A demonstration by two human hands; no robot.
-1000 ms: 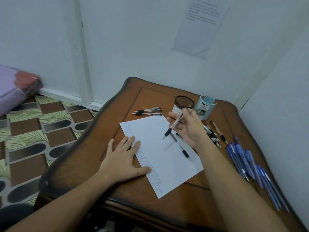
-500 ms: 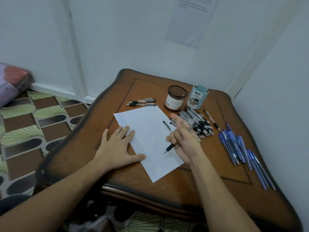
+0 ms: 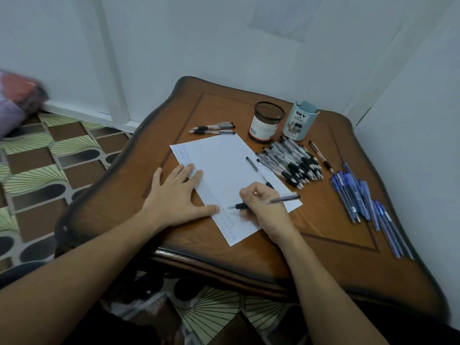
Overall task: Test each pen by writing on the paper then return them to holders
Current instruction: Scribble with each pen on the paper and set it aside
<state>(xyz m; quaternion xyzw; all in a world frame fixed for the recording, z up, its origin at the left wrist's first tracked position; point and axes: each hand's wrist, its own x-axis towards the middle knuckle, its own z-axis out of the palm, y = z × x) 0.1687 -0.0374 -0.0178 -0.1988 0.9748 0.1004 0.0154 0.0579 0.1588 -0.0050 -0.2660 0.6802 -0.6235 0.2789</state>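
Note:
A white sheet of paper (image 3: pixel 224 165) lies on the wooden table (image 3: pixel 323 245), with rows of small written marks down its left edge. My left hand (image 3: pixel 174 195) rests flat on that edge, fingers spread. My right hand (image 3: pixel 263 205) grips a black-grip pen (image 3: pixel 283 199) in a writing hold, its tip low over the paper beside the marks. Another pen (image 3: pixel 256 169) lies loose on the sheet. A dark mesh holder (image 3: pixel 265 124) and a light blue holder (image 3: pixel 300 120) stand at the table's back.
A heap of black pens (image 3: pixel 293 163) lies right of the paper. Several blue pens (image 3: pixel 366 202) are spread along the right side. Two black pens (image 3: pixel 214 129) lie behind the paper. Walls close in at the back and right; patterned floor lies left.
My right hand came down and towards me from near the holders, turning the pen into a writing hold with its tip at the paper's left edge. The left hand stayed on the paper.

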